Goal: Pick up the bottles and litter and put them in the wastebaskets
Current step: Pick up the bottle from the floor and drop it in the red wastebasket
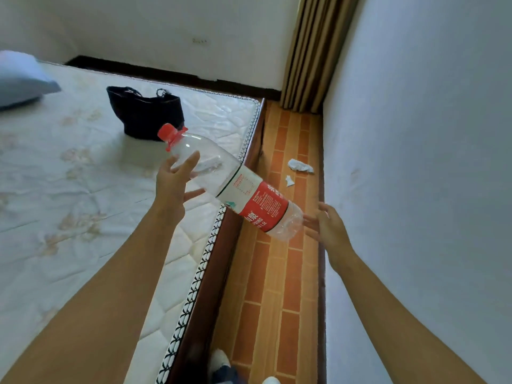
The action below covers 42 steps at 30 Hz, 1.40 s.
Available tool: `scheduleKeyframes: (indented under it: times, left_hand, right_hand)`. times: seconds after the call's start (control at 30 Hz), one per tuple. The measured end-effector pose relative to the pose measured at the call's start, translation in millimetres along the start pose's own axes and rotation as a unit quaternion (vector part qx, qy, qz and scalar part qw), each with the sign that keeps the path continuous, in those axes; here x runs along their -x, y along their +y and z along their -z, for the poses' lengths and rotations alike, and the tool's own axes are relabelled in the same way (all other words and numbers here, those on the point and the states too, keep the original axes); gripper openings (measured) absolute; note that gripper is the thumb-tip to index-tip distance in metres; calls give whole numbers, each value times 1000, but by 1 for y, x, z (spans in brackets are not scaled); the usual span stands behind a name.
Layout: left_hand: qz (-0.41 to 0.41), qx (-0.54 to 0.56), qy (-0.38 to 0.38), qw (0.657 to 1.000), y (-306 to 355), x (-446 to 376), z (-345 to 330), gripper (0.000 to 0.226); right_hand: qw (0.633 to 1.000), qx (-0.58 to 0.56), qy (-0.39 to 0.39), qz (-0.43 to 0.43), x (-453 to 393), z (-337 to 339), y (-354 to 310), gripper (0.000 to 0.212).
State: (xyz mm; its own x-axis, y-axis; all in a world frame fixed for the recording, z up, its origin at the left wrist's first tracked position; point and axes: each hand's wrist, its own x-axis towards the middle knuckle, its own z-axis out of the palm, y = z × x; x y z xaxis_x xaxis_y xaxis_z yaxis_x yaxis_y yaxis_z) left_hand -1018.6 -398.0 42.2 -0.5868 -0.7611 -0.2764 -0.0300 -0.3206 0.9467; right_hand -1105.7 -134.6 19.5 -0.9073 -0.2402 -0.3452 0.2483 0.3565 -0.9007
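Clear plastic, red-capped and red-labelled, the large empty bottle (230, 181) hangs tilted above the mattress edge (221, 217), left hand (173, 187) spread at its shoulder, right hand (328, 231) spread beside its base; better to clamp both palms inward.

I am counting one clear plastic bottle with a red cap and red-and-white label (235, 181) between my two hands, my left hand (173, 187) and my right hand (329, 231). I am seeing two scraps of crumpled white paper litter on the orange brick-pattern floor: a larger one (300, 165) and a smaller one (289, 180). I am also counting one black fabric bag (145, 113), one pale blue pillow (20, 79), one white quilted mattress (83, 176) and one tan pleated curtain (315, 54).
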Motion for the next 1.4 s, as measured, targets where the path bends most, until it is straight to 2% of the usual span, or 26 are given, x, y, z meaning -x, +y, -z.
scheduleKeyframes:
  times: [0.17,0.4,0.53,0.73,0.9,1.07,1.4]
  left_hand:
    - [-21,18,89,996,26,-12,84,65]
    - [-39,64,201,977,41,0,179,67]
    - [-47,87,272,957,40,25,218,68]
    - [-59,126,390,910,29,89,262,67]
    - [-79,156,533,828,8,184,287,70]
    - [-111,187,647,731,-27,291,287,62]
    - [-107,219,798,551,-96,487,249,68]
  right_hand:
    - [995,-47,-84,-31,-10,-82,-28,32]
    - [975,-66,-208,-41,-4,-179,-59,28]
    - [961,-49,-269,-46,4,-219,-63,30]
    - [925,5,-377,-50,26,-270,-65,19]
    - [855,85,-511,-18,78,-312,-61,18]
    - [758,159,-632,1,148,-331,-37,24]
    - [595,272,-757,14,310,-317,45,20]
